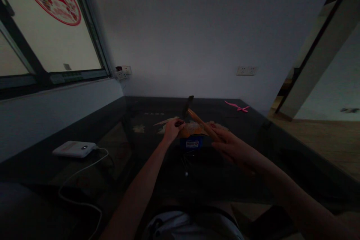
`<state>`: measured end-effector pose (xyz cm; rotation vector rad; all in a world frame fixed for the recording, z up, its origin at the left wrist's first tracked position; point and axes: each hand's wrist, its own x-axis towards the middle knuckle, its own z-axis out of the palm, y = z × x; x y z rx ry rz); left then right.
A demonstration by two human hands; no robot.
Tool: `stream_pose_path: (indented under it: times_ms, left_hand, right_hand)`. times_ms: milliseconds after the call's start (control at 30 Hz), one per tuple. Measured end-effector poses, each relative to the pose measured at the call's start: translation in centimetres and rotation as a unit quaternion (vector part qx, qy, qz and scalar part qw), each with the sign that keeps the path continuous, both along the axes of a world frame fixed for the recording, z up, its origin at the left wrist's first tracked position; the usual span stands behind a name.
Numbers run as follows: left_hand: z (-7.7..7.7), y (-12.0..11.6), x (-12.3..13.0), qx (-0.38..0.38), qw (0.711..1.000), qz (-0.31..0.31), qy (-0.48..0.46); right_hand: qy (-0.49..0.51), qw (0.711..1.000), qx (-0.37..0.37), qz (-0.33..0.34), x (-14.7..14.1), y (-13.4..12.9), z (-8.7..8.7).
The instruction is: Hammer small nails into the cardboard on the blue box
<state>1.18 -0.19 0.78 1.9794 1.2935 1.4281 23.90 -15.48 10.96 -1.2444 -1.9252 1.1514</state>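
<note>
Hammer (pixel 201 121) slants up and left out of right hand (pixel 229 143), fingers wrapped round handle. Head end's nearer left hand (pixel 170 132), just past its fingertips. Left's by blue box (pixel 192 143), fingers curled at small dark thing (pixel 179 123), too dim to tell if pinched. Thin nails, I think (pixel 184 162), on table (pixel 247 183) this side of box.

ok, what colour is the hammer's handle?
The hammer's handle is orange-brown; best seen in the head view.
</note>
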Motion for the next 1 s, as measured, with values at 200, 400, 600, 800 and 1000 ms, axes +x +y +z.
stream_pose_path:
  times_ms: [200,400,600,800,1000]
  left_hand:
    - [-0.40,0.35,0.17,0.002,1.000,0.000,-0.021]
    - [-0.56,0.44,-0.09,0.022,1.000,0.007,0.017]
    - [-0.21,0.08,0.01,0.013,1.000,0.002,0.003]
    - [0.00,-0.14,-0.04,0.017,0.999,0.014,0.035]
    - [-0.18,-0.05,0.01,0.010,1.000,0.001,0.006]
  right_hand:
    - [-0.009,1.000,0.001,-0.001,-0.21,0.16,0.33]
    - [-0.041,0.999,-0.018,0.013,-0.07,0.37,-0.33]
    - [-0.012,1.000,0.003,-0.012,0.16,0.37,-0.26]
    - [-0.028,0.999,-0.031,0.000,0.19,0.56,-0.61]
    - [-0.019,0.999,0.010,-0.027,0.17,0.10,0.24]
